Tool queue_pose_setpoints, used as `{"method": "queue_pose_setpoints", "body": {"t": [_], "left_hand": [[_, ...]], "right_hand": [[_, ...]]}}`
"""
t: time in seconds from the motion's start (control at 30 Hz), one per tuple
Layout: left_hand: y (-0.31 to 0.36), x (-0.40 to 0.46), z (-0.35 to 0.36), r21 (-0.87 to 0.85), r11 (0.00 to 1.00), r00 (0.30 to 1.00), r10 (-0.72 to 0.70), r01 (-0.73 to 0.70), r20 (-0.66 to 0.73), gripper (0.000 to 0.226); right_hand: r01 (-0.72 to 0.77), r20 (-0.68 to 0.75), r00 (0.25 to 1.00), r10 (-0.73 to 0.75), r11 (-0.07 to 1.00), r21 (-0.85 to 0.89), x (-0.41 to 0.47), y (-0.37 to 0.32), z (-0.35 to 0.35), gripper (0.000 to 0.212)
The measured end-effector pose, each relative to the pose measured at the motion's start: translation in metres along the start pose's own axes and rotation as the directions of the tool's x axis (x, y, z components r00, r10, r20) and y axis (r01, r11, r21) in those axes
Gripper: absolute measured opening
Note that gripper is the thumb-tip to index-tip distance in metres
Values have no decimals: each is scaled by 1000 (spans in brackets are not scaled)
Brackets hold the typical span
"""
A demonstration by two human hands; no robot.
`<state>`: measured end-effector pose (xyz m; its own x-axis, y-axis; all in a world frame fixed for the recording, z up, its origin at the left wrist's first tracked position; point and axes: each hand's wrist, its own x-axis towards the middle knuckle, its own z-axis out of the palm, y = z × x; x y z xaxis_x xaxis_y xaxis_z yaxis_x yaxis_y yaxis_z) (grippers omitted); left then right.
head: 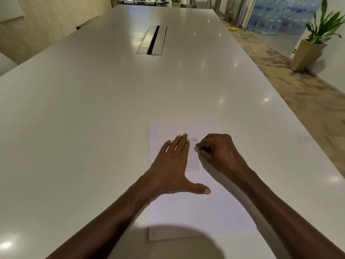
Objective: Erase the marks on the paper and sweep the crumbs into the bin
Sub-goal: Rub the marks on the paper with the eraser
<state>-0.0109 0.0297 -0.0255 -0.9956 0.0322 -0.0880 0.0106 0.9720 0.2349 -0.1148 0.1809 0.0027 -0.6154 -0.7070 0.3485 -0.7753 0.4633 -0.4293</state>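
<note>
A white paper (201, 202) lies flat on the big pale table (93, 109), in the lower middle of the frame. Its near end sits in a round dark shadow at the bottom.

The left hand (173, 165) lies flat on the paper, near its left edge. Its fingers (179, 144) are straight and close together, pointing up the frame. The thumb (200, 189) sticks out to the right, and it lies on the paper too.

The right hand (216, 152) is just to the right of the left one, over the top part of the paper. Its fingers are curled tight and pinch a small thing (204, 148). Only a dark bit with a pale tip shows, so I cannot tell what the thing is. The tip is down by the paper.

Between the two hands there are faint grey marks (194, 156) on the paper, in short rows.

Far up the table, in the upper middle of the frame, is a long metal slot (152, 41). On the right side of the frame there is a green plant (321, 28) in a tall tan pot (306, 55) on the floor. Packs of water bottles (276, 15) are stacked at the upper right.
</note>
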Motion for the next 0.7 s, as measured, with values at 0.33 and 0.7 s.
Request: {"method": "queue_pose_setpoints", "body": {"t": [0.33, 0.7], "left_hand": [[0, 0, 1, 6, 1000, 1000, 1, -1, -5, 148], [0, 0, 0, -10, 1000, 1000, -6, 6, 1, 148]], "right_hand": [[4, 112, 994, -9, 999, 40, -51, -21, -13, 11], [43, 66, 997, -42, 999, -19, 10, 1, 3, 19]]}}
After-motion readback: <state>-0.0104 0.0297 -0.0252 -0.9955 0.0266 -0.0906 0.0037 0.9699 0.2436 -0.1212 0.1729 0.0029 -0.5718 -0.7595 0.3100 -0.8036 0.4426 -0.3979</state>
